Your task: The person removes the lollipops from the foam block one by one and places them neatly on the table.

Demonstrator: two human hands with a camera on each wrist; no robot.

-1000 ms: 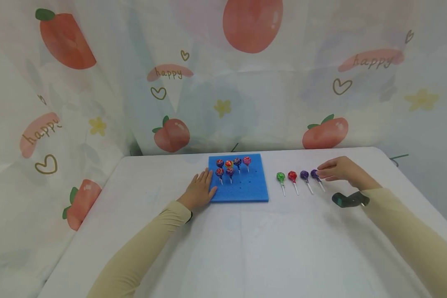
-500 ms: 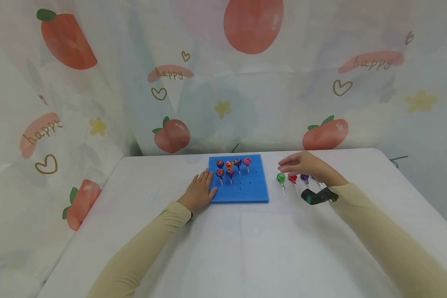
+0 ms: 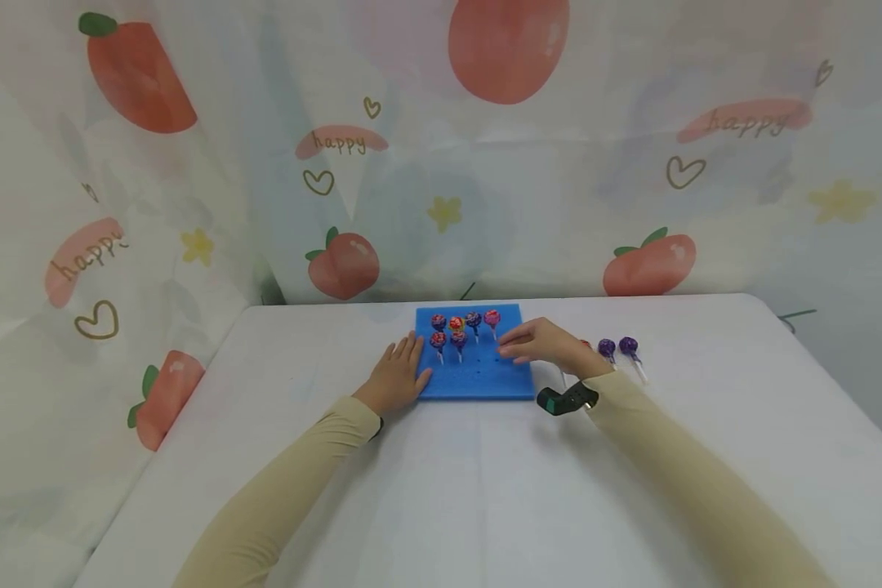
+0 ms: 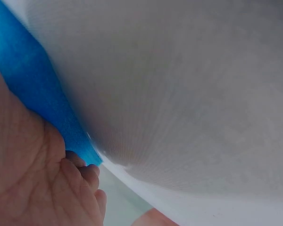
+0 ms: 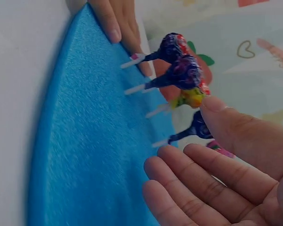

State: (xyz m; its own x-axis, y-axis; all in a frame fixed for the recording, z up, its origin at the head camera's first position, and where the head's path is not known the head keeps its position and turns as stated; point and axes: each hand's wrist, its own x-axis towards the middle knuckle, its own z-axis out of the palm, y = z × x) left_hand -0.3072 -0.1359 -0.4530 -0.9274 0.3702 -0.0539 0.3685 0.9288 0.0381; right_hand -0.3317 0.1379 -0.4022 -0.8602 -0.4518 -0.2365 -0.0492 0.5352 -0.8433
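Note:
My left hand lies with straight fingers on the left edge of a blue foam board. Several wrapped lollipops stand upright in the board, among them a pink one at the back right and a dark blue and red one in front. Over the board's right side hovers my right hand, just right of the pink lollipop. The right wrist view shows its fingers relaxed and holding nothing, close to a dark blue lollipop.
Right of the board, two purple lollipops lie on the white table. A red lollipop is mostly covered by my right hand, which also hides a green one. Small holes dot the board. A printed curtain hangs behind.
My right hand has moved left from the far-right purple lollipop, passing over the loose row to the board's right side. My left hand stays in place.

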